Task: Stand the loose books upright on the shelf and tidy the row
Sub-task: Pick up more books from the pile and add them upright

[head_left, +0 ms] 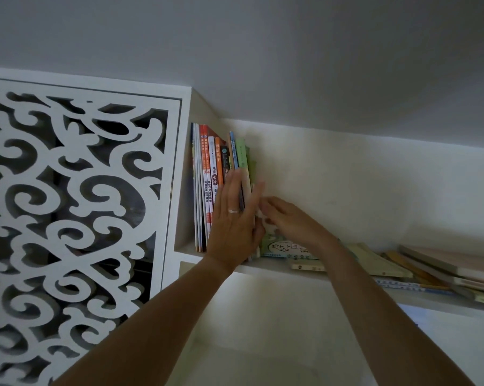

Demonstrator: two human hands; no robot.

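Observation:
A row of upright books (207, 174) stands at the left end of the white shelf (265, 267), against its side wall. My left hand (235, 218) lies flat with straight fingers against the spines of the row's right-hand books. My right hand (288, 218) reaches in just right of the row, fingers extended at the side of the last green book (245, 160). A light green book with large characters (285, 247) lies flat under my right wrist. More loose books (418, 267) lie flat and overlapping along the shelf to the right.
A white carved openwork panel (76, 204) closes off the space left of the shelf. The pale wall rises behind the books and continues below the shelf. A loose pile of books overhangs the shelf's front edge at the far right.

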